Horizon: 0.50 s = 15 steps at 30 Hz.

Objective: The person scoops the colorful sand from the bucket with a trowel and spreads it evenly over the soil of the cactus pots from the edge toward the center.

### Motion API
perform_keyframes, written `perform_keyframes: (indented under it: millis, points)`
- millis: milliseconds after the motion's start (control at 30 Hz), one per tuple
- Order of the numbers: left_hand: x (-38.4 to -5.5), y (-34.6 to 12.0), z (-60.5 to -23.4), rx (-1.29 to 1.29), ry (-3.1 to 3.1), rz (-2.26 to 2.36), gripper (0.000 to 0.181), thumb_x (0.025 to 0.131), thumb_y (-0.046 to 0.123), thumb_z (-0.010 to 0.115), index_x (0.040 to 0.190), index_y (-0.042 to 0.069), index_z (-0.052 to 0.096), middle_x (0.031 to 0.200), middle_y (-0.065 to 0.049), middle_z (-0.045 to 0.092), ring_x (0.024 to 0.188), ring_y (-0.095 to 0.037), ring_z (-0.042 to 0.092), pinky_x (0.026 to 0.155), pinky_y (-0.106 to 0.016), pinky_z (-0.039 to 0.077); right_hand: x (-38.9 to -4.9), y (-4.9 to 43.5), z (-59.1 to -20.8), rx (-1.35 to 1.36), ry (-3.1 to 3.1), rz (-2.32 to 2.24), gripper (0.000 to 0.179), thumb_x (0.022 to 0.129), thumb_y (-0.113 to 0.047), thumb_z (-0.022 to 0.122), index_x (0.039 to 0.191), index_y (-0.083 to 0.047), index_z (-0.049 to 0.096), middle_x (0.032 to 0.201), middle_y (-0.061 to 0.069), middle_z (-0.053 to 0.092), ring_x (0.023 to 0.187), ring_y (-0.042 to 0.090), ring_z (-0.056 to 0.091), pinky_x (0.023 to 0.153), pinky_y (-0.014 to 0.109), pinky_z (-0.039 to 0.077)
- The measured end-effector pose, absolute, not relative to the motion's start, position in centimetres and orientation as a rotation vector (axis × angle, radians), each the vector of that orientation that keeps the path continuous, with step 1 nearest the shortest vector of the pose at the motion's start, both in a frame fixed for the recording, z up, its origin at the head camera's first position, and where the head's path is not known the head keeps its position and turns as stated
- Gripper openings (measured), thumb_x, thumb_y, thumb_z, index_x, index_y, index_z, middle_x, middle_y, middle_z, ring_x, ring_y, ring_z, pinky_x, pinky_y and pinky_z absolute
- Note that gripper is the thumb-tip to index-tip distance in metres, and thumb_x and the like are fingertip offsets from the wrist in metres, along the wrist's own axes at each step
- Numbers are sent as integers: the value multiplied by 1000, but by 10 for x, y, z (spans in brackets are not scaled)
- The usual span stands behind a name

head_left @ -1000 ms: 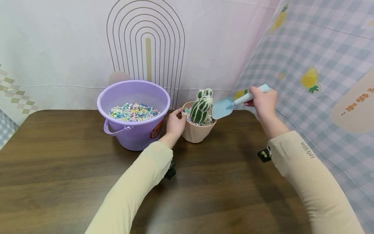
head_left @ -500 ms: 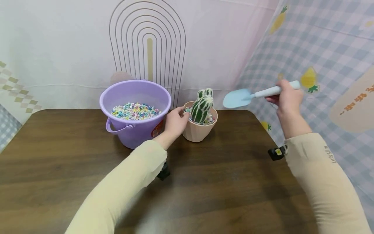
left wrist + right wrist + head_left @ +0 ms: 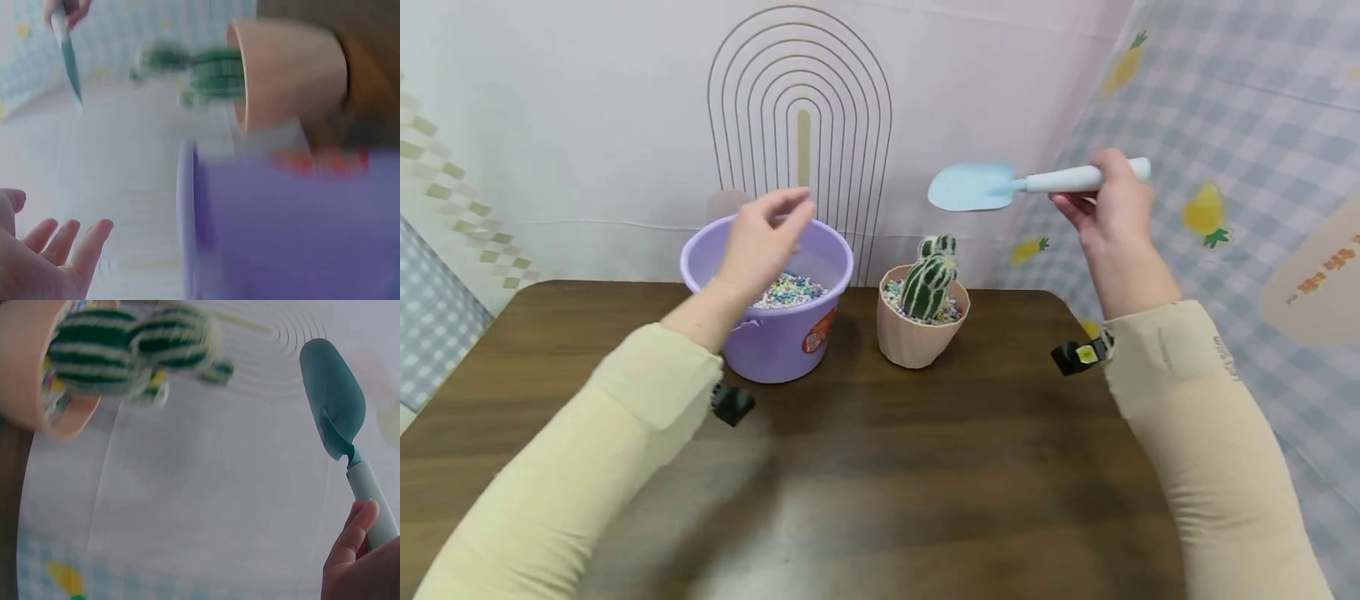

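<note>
My right hand (image 3: 1118,200) grips the pale handle of a light blue garden trowel (image 3: 973,187), held level in the air above and to the right of the potted cactus. Its blade looks bare in the right wrist view. Over the near left rim of the purple bucket (image 3: 775,350) hovers my left hand (image 3: 763,242), holding nothing, its fingers loosely bent and apart in the left wrist view. Multicoloured pebbles (image 3: 792,290) lie inside the bucket, partly hidden by that hand. A striped green cactus (image 3: 927,285) stands among similar pebbles in a peach pot (image 3: 917,340).
Bucket and pot stand a short way apart near the back of the brown wooden table (image 3: 880,467). Behind them hangs a pale cloth (image 3: 625,167) with printed arches. A blue checked cloth (image 3: 1262,150) slants along the right side.
My left hand has let go of the pot's rim and moved left over the bucket. The trowel has swung right from the pot, then risen and come back left above it.
</note>
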<state>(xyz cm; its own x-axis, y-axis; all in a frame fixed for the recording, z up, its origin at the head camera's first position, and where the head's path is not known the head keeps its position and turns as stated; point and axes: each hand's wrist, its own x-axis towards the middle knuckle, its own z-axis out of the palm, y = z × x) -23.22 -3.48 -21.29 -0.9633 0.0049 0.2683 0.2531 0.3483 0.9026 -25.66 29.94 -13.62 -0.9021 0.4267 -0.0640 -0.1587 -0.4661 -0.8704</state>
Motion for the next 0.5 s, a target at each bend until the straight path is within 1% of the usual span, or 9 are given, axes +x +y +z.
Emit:
perform_keyframes:
  millis: [33,167,267,333,400,500]
  points:
    - [-233,-46,-211,-210,-2400,-1623,46,96,38,48,138,21,45,139,-4,51,112,-21,57,95,-34,50,-259,291,-136,-377,-1403,2390,18,84,-12,64,94,-12,49,86,11,61,61,23,58,50,26,55]
    - [-236,-85,-212,-129,-2395,-1491,49,96,40,47,139,17,45,140,-8,49,123,-23,51,101,-36,47,-267,262,-136,-340,-1494,2342,12,85,-11,61,90,-9,50,79,11,63,57,20,60,50,25,56]
    - [-237,-110,-218,-68,-2396,-1424,53,95,42,46,140,14,44,141,-12,48,125,-28,50,102,-41,45,-273,242,-141,-321,-1550,2322,9,85,-8,59,87,-6,51,73,10,64,54,18,62,50,25,56]
    - [-237,-123,-225,-38,-2408,-1397,56,95,43,45,140,12,42,142,-14,46,128,-31,47,105,-44,41,-277,229,-145,-300,-1591,2309,10,85,-7,59,87,-6,49,71,9,64,54,17,63,50,24,57]
    - [-238,-133,-233,-15,-2425,-1371,58,95,44,45,141,9,41,142,-17,45,128,-34,45,107,-47,38,-280,215,-151,-290,-1647,2289,12,85,-6,61,86,-6,49,69,8,63,54,16,65,51,24,57]
    - [-239,-141,-246,12,-2460,-1361,61,94,45,45,141,6,40,141,-19,45,129,-36,44,107,-49,38,-284,195,-161,-260,-1754,2239,14,85,-8,64,86,-6,50,69,6,64,55,15,65,54,24,57]
